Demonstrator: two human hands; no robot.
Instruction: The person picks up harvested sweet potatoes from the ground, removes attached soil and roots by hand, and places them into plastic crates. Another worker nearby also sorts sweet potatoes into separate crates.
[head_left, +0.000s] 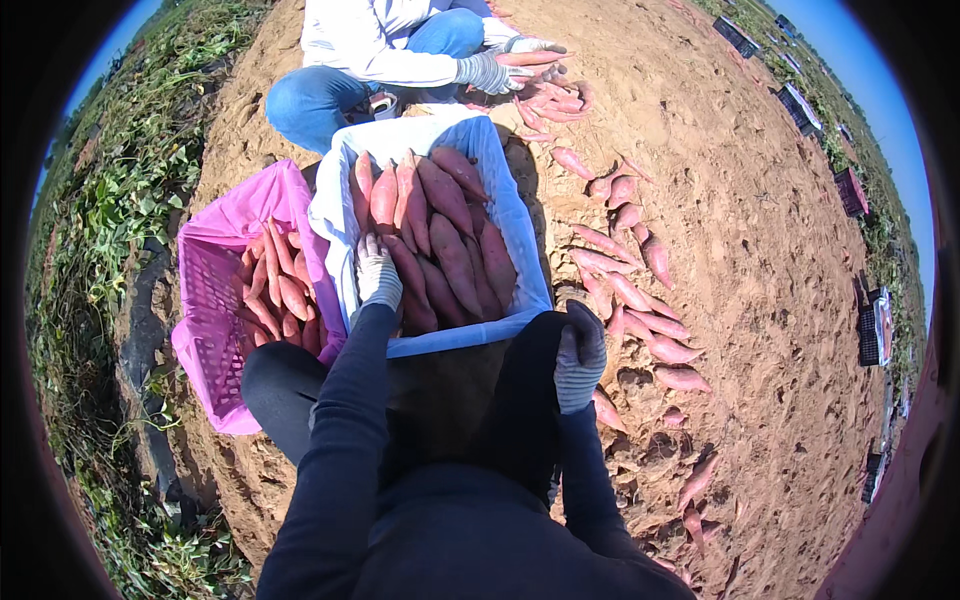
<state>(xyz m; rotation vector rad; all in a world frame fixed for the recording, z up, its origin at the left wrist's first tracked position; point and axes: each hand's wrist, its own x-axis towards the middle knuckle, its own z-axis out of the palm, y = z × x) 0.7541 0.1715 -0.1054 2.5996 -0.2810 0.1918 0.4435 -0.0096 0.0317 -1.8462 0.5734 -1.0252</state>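
Observation:
My left hand (379, 276), in a striped knit glove, reaches over the near left side of a crate with a white liner (529, 251). Its fingers touch the large sweet potatoes (454, 259) packed inside; whether they grip one is hidden. Beside my right knee, my gloved right hand (580, 358) has its fingers curled in, with nothing visible in them. It is nearest to loose sweet potatoes (660, 324) on the soil. Left of the white-lined crate stands a pink-lined crate (206, 300), holding slimmer sweet potatoes (279, 289).
Across the white-lined crate, a co-worker in jeans (311, 105) holds sweet potatoes above a small pile (555, 101). Sweet potatoes trail along the bare soil (772, 300) to my right. Green vines (142, 180) border the left; more crates (799, 109) line the far right.

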